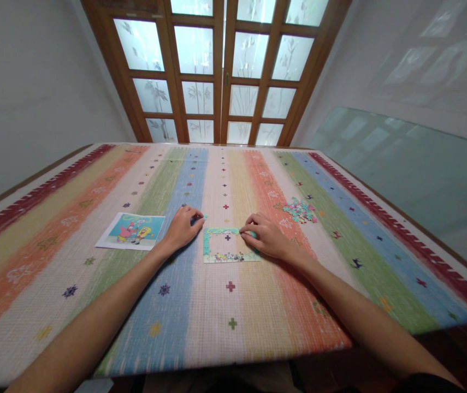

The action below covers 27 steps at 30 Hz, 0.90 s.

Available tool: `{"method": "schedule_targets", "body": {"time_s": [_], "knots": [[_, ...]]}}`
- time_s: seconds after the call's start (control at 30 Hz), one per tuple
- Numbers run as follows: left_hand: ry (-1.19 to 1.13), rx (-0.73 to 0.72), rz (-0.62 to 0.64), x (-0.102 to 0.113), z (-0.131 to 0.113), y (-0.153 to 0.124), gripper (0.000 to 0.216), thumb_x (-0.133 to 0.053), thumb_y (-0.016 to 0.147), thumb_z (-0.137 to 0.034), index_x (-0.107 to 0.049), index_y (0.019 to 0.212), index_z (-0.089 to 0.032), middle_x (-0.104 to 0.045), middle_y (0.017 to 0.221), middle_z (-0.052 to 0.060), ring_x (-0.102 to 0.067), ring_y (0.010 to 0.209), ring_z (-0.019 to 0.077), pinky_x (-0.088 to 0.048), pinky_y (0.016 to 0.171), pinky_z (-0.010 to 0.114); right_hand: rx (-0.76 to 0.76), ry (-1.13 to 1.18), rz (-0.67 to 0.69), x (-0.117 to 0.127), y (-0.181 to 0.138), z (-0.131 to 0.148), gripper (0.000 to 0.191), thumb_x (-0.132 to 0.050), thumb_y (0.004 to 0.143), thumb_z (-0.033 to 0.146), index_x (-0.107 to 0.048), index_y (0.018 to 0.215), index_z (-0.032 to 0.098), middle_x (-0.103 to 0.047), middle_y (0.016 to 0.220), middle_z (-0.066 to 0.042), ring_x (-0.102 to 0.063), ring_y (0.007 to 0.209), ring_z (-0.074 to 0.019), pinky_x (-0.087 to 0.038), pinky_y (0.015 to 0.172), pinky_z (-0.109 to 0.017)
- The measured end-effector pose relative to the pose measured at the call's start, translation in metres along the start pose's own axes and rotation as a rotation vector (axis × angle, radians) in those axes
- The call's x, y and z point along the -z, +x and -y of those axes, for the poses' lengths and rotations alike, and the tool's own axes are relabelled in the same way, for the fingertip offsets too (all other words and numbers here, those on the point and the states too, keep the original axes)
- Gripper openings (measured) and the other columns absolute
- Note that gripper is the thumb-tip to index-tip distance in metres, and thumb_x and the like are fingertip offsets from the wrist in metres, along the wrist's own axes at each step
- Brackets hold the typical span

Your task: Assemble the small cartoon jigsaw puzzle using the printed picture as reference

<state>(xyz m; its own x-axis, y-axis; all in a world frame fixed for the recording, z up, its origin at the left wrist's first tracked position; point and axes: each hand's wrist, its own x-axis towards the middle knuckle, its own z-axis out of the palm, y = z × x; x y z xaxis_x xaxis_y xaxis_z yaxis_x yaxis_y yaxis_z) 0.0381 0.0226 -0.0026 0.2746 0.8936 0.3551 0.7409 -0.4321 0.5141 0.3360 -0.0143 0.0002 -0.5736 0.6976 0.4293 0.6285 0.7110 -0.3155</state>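
A jigsaw puzzle border (232, 258) lies on the table, its pieces joined in a rectangle around a bare middle where the cloth shows. To its upper left, my left hand (184, 226) is closed, with a small teal puzzle piece (205, 217) at the thumb and fingertips. My right hand (266, 236) is curled over the upper right corner of the border. Its thumb and fingers pinch at the top edge there and cover part of the right side. A bit of teal shows between these fingers; whether it is a loose piece is hidden.
Left of my left hand lies a picture sheet (135, 232) with cartoon figures. A heap of loose puzzle pieces (300, 210) sits right of my right hand. A striped cloth (212, 316) covers the table. Wooden doors with glass panes (220, 76) stand beyond the far edge.
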Motion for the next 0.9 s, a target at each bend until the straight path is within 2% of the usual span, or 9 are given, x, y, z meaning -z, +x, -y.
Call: {"method": "schedule_targets", "body": {"time_s": [0.33, 0.6, 0.77, 0.9], "knots": [[-0.079, 0.024, -0.017, 0.003, -0.004, -0.001, 0.003, -0.065, 0.084, -0.023, -0.064, 0.086, -0.021, -0.067, 0.088, 0.005, -0.061, 0.086, 0.023, -0.049, 0.086, 0.04, -0.002, 0.001, -0.005, 0.001, 0.0, 0.0, 0.021, -0.057, 0.095, 0.023, -0.078, 0.097, 0.022, -0.066, 0.094, -0.011, -0.06, 0.088, -0.0254, -0.05, 0.079, -0.042], [-0.178, 0.045, -0.022, 0.005, -0.015, -0.003, 0.005, -0.064, 0.083, -0.024, -0.067, 0.081, -0.021, -0.069, 0.078, 0.004, -0.06, 0.075, 0.0201, -0.05, 0.078, 0.037, -0.006, 0.013, -0.002, 0.004, 0.0, 0.002, 0.021, -0.056, 0.096, 0.023, -0.075, 0.103, 0.019, -0.066, 0.097, -0.012, -0.061, 0.091, -0.0263, -0.051, 0.081, -0.043], [-0.27, 0.043, -0.015, 0.006, -0.035, -0.007, 0.012, -0.063, 0.086, -0.031, -0.068, 0.087, -0.021, -0.071, 0.079, 0.003, -0.058, 0.066, 0.016, -0.048, 0.066, 0.031, -0.021, 0.057, -0.071, 0.007, 0.002, 0.011, 0.024, -0.059, 0.096, 0.025, -0.071, 0.116, 0.021, -0.066, 0.1, -0.011, -0.061, 0.094, -0.0258, -0.053, 0.082, -0.042], [-0.443, 0.018, 0.001, 0.002, -0.057, -0.016, 0.012, -0.064, 0.086, -0.033, -0.067, 0.085, -0.021, -0.071, 0.082, 0.004, -0.06, 0.069, 0.0157, -0.047, 0.066, 0.03, 0.047, 0.088, -0.131, 0.007, 0.004, 0.023, 0.027, -0.063, 0.096, 0.032, -0.068, 0.12, 0.021, -0.066, 0.102, -0.011, -0.062, 0.094, -0.025, -0.053, 0.082, -0.042]]}}
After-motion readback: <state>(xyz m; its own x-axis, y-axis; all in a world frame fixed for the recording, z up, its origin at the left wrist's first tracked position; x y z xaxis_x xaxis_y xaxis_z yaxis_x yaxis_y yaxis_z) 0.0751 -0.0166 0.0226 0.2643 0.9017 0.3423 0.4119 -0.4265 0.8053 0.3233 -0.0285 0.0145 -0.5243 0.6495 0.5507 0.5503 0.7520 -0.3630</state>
